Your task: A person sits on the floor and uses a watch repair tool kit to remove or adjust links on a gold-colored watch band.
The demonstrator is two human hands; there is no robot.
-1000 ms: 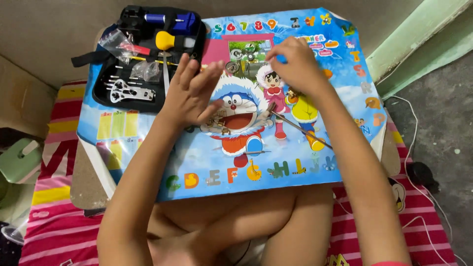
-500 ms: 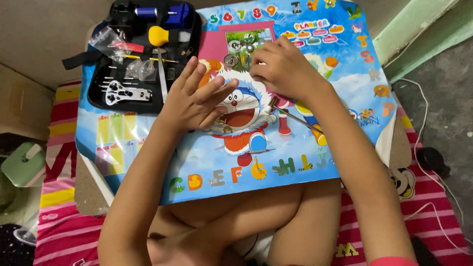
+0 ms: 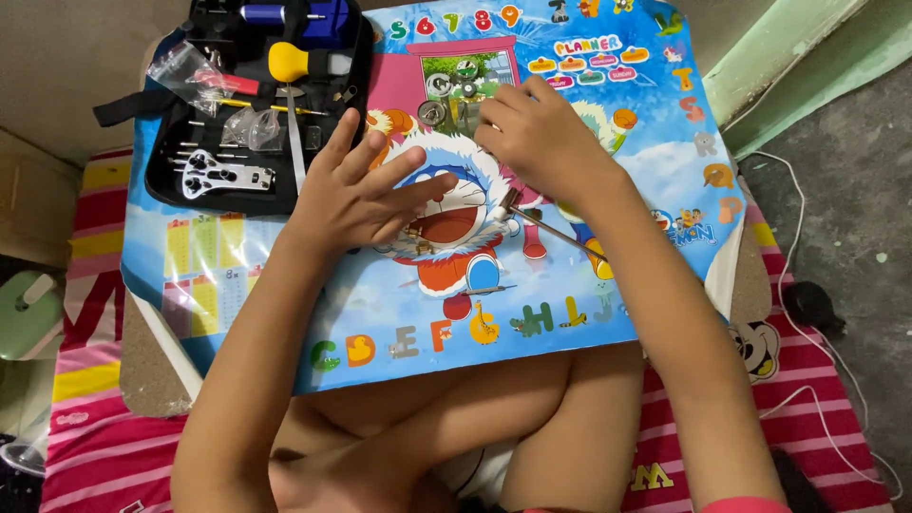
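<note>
My left hand (image 3: 356, 195) lies flat on the colourful cartoon table top (image 3: 399, 313) with its fingers spread. A small metal piece (image 3: 415, 231) peeks out under the fingertips. My right hand (image 3: 541, 142) rests further right with its fingers curled down. Its fingertips sit beside a small round metal part (image 3: 432, 113), and what they pinch is hidden. Two more round parts (image 3: 440, 84) lie just above. A thin metal hammer-like tool (image 3: 541, 223) lies on the table under my right wrist.
An open black tool case (image 3: 171, 185) sits at the table's far left corner, holding a yellow-handled tool (image 3: 288, 62), a blue tool (image 3: 323, 14), a metal wrench (image 3: 223, 176) and small plastic bags (image 3: 190, 66). A striped mat (image 3: 85, 380) lies beneath, and a white cable (image 3: 807, 275) at right.
My right hand has moved left and nearer, from the table's far right corner to the round metal parts. My left hand has stayed flat on the table.
</note>
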